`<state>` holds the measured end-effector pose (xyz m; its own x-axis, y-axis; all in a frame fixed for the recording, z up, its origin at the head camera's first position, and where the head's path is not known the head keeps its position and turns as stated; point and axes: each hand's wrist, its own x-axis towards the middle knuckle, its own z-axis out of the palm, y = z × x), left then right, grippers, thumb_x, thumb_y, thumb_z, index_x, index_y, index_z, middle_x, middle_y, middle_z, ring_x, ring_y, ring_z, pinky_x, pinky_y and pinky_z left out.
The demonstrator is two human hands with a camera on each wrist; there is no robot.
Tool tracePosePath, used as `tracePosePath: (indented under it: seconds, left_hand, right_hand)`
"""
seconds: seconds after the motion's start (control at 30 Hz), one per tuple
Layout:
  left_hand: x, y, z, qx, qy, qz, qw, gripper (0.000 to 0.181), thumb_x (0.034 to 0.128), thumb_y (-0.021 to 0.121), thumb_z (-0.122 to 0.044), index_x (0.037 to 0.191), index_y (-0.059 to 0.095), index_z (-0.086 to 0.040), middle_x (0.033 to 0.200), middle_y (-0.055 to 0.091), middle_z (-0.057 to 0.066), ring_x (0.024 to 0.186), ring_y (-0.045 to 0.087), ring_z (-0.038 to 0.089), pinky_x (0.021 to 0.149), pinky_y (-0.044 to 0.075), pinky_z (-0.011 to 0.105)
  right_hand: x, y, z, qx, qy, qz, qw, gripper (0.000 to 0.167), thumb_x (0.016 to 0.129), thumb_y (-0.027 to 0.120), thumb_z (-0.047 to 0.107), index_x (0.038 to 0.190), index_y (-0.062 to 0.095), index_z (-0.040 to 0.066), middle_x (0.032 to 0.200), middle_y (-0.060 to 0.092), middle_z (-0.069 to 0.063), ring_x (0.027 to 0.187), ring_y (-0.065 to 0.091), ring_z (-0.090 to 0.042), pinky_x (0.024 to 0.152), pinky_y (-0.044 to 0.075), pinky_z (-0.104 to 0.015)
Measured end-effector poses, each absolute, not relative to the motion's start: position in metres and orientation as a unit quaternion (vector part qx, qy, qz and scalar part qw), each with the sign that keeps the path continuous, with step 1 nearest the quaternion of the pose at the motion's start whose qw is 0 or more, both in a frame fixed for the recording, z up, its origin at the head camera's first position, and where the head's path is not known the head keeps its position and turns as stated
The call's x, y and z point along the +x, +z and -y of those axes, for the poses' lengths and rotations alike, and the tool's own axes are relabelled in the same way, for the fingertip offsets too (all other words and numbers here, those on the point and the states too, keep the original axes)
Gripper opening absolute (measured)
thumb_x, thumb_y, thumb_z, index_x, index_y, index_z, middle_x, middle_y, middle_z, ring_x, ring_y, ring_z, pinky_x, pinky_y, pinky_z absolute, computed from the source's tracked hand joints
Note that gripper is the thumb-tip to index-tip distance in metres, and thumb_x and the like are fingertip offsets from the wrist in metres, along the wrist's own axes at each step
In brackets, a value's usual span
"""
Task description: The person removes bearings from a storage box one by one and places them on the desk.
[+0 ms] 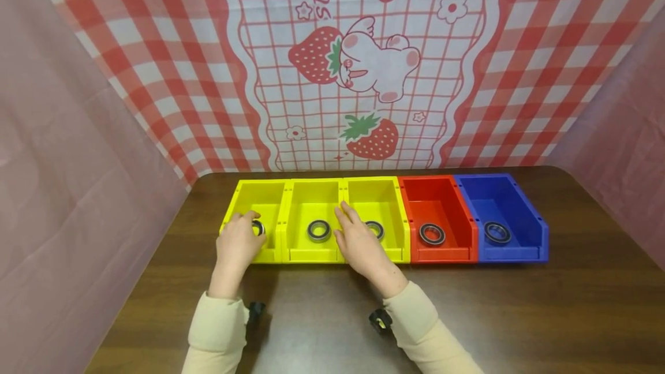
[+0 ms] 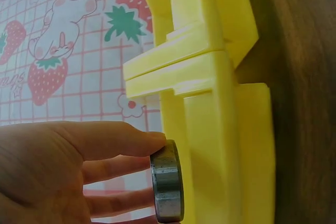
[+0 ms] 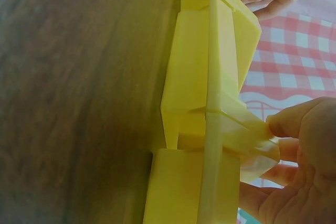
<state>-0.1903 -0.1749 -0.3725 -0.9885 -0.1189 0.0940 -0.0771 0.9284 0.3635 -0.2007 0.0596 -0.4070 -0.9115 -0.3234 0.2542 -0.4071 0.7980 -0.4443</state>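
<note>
My left hand (image 1: pixel 239 241) pinches a ball bearing (image 2: pixel 168 182) between thumb and fingers at the leftmost yellow bin (image 1: pixel 267 209). Seen edge-on in the left wrist view, the bearing shows a shiny steel outer ring. My right hand (image 1: pixel 361 244) touches the walls between the middle yellow bin (image 1: pixel 314 201) and the third yellow bin (image 1: pixel 371 198), its fingers loosely extended and holding no bearing. One bearing (image 1: pixel 319 231) lies in the middle yellow bin. Another bearing (image 1: pixel 375 230), partly hidden by the right hand, is in the third yellow bin.
To the right, a red bin (image 1: pixel 428 198) holds a bearing (image 1: pixel 432 234) and a blue bin (image 1: pixel 490 198) holds another bearing (image 1: pixel 497 233). The bins stand side by side near the back of a brown wooden table (image 1: pixel 322 316). Behind hangs a strawberry-print cloth (image 1: pixel 353 56).
</note>
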Motion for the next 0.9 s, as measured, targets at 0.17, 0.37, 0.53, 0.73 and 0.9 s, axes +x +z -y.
tracePosePath:
  seconds: [0.17, 0.37, 0.53, 0.73, 0.9]
  left_hand:
    - [-0.188, -0.368, 0.175, 0.038, -0.183, 0.981, 0.05, 0.042, 0.0772, 0.065, -0.02, 0.115, 0.059, -0.004, 0.106, 0.056, 0.022, 0.088, 0.056, 0.038, 0.069, 0.046, 0.053]
    - [-0.181, -0.359, 0.172, 0.023, -0.185, 0.981, 0.048, 0.039, 0.0771, 0.065, -0.019, 0.112, 0.06, -0.002, 0.103, 0.057, 0.021, 0.085, 0.055, 0.033, 0.071, 0.046, 0.052]
    - [-0.178, -0.353, 0.168, 0.021, -0.185, 0.982, 0.043, 0.039, 0.0776, 0.065, -0.019, 0.113, 0.06, -0.002, 0.104, 0.057, 0.02, 0.082, 0.054, 0.03, 0.072, 0.047, 0.05]
    - [-0.174, -0.352, 0.168, 0.01, -0.176, 0.983, 0.061, 0.037, 0.0764, 0.066, -0.018, 0.109, 0.061, -0.002, 0.102, 0.057, 0.02, 0.082, 0.056, 0.032, 0.069, 0.047, 0.05]
    - [-0.168, -0.358, 0.169, -0.004, -0.174, 0.981, 0.087, 0.036, 0.0745, 0.068, -0.019, 0.106, 0.063, -0.003, 0.1, 0.058, 0.019, 0.083, 0.056, 0.033, 0.067, 0.048, 0.05]
  right_hand:
    - [-0.201, -0.407, -0.06, 0.192, 0.254, 0.944, 0.087, 0.051, 0.091, 0.053, 0.018, 0.137, 0.037, 0.002, 0.145, 0.03, -0.014, 0.114, 0.052, -0.029, 0.083, 0.049, -0.037]
    - [-0.2, -0.407, -0.059, 0.191, 0.255, 0.944, 0.084, 0.051, 0.091, 0.053, 0.018, 0.137, 0.037, 0.003, 0.146, 0.029, -0.013, 0.117, 0.05, -0.028, 0.086, 0.048, -0.038]
    - [-0.2, -0.408, -0.06, 0.191, 0.259, 0.943, 0.084, 0.051, 0.091, 0.053, 0.017, 0.137, 0.037, 0.002, 0.146, 0.029, -0.013, 0.118, 0.049, -0.028, 0.087, 0.047, -0.038]
    - [-0.2, -0.407, -0.06, 0.191, 0.252, 0.946, 0.078, 0.051, 0.092, 0.053, 0.018, 0.138, 0.036, 0.003, 0.146, 0.028, -0.013, 0.119, 0.049, -0.028, 0.089, 0.046, -0.038]
    - [-0.199, -0.405, -0.061, 0.192, 0.25, 0.946, 0.072, 0.052, 0.092, 0.052, 0.018, 0.138, 0.035, 0.002, 0.146, 0.028, -0.014, 0.116, 0.051, -0.029, 0.089, 0.046, -0.039]
